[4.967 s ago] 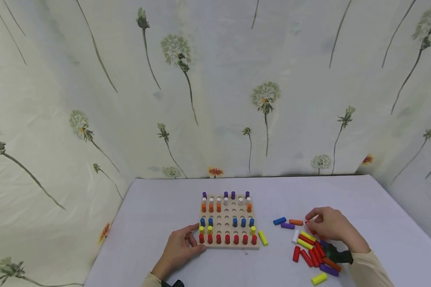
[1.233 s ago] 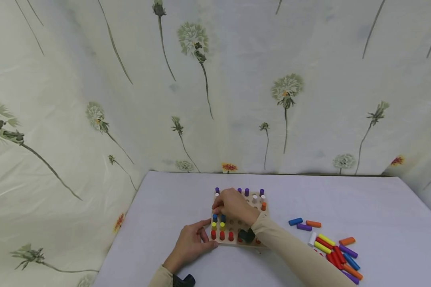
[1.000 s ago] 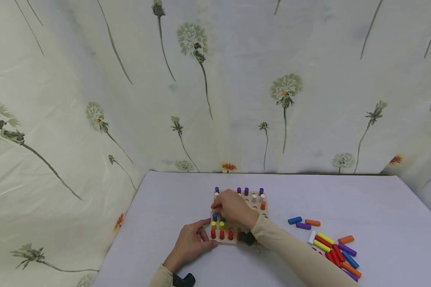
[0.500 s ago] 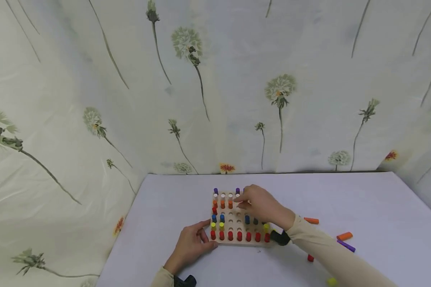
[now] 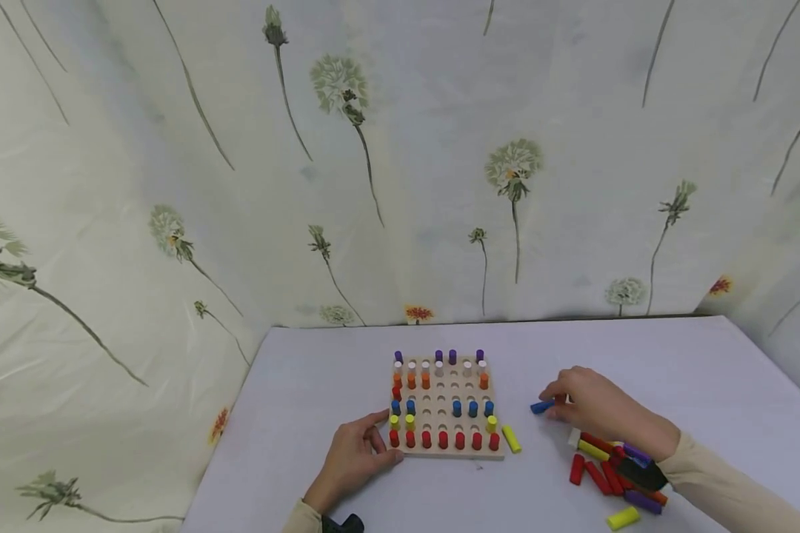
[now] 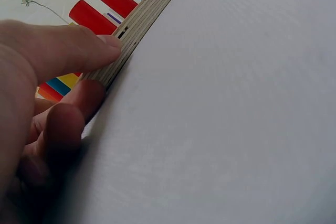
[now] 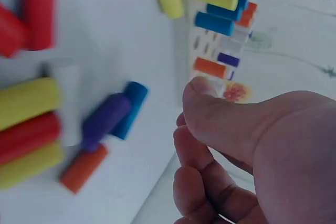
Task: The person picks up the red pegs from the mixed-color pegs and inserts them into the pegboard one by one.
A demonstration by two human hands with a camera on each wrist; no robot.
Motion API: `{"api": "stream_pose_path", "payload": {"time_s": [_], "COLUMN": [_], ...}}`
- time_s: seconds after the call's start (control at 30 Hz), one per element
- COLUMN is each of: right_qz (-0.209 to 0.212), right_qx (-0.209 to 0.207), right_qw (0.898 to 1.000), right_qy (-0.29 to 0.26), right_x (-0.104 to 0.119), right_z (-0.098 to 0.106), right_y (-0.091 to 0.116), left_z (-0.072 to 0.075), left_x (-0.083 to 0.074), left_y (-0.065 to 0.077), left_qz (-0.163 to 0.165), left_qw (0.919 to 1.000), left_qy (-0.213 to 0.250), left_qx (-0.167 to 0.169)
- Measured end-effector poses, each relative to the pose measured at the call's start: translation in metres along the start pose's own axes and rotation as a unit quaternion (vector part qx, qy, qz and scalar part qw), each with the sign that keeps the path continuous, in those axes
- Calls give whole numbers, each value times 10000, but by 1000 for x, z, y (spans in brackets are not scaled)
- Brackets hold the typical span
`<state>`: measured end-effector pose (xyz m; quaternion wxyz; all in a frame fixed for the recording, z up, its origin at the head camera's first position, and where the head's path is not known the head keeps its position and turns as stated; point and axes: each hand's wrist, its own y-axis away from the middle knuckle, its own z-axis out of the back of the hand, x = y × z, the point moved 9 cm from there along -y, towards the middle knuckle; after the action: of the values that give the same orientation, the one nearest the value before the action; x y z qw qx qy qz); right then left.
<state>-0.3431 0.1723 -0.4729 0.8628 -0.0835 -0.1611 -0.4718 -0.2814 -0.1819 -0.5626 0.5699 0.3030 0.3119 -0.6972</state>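
A wooden pegboard (image 5: 433, 453) holds standing pegs in coloured rows, purple at the back and red at the front, with bare holes among them. One red peg (image 5: 396, 393) stands in the left column between orange and blue. My left hand (image 5: 355, 453) grips the board's front left corner, thumb against the front edge (image 6: 123, 51). My right hand (image 5: 593, 403) is over the loose pegs at the right, its fingertips by a blue peg (image 5: 542, 406). In the right wrist view, the thumb (image 7: 210, 108) and loosely bent fingers show nothing between them.
Loose red, yellow, orange and purple pegs, including a purple peg (image 5: 643, 502), lie under and in front of the right forearm. A white peg (image 7: 68, 103) lies among them. A lone yellow peg (image 5: 511, 439) lies just right of the board. A flowered cloth (image 5: 400, 185) hangs behind the table.
My right hand has moved from the board rightward to the loose pegs. A red peg now stands in the left column, in a hole bare five seconds ago. The left hand keeps its hold.
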Motion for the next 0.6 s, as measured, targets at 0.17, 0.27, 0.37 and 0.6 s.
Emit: {"api": "stream_pose_path", "payload": {"time_s": [0.17,0.27,0.37,0.6], "right_qz": [-622,-989,-1092,-873], "right_qx": [422,399,208,-263], "right_qw": [9966,9939,9938,9943], "right_qy": [-351,-275,59,554], "right_x": [-18,-23,-22,-12], "right_z": [-17,-27,-36,-42], "right_y": [28,44,56,66], "left_z": [1,2,2,-2], "left_x": [-1,-3,-2,0], "left_y": [0,1,2,1], "left_qz": [-20,-30,22,29], "left_qw": [10000,10000,10000,10000], "left_qy": [-37,18,70,53], "left_qx": [-27,-42,-21,8]}}
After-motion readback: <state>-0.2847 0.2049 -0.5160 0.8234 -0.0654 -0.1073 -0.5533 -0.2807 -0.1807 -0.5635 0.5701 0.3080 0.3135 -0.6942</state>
